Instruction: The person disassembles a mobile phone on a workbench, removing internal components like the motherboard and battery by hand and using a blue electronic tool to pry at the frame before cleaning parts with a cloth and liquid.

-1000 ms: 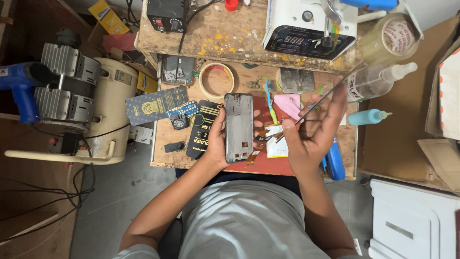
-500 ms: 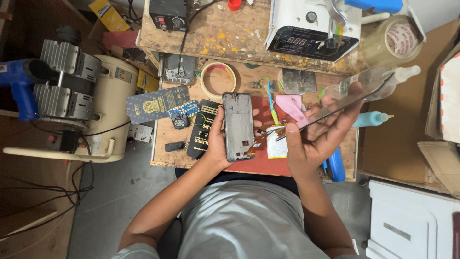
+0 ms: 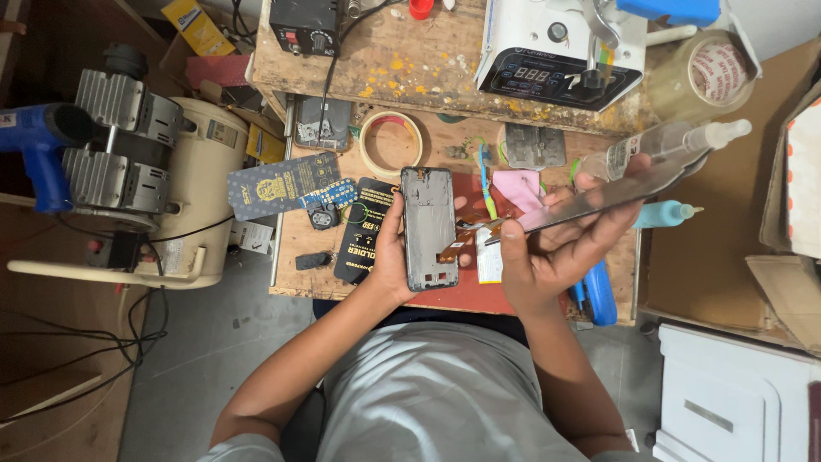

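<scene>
The left hand [image 3: 395, 257] is clamped around a grey phone frame [image 3: 428, 228], opened and upright over the red mat [image 3: 479, 295], its orange flex cable [image 3: 469, 228] trailing toward the thin screen panel [image 3: 611, 193] that the right hand [image 3: 560, 248] grips, tilted edge-on. The wooden bench [image 3: 402, 64] is crowded to its edges, leaving little bare room. A clear spray bottle [image 3: 663, 144] lies just behind the panel; its contents cannot be made out.

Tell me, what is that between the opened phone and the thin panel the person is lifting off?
In the head view, an orange flex ribbon spans the gap from the phone frame in the left hand to the screen panel in the right hand.
</scene>
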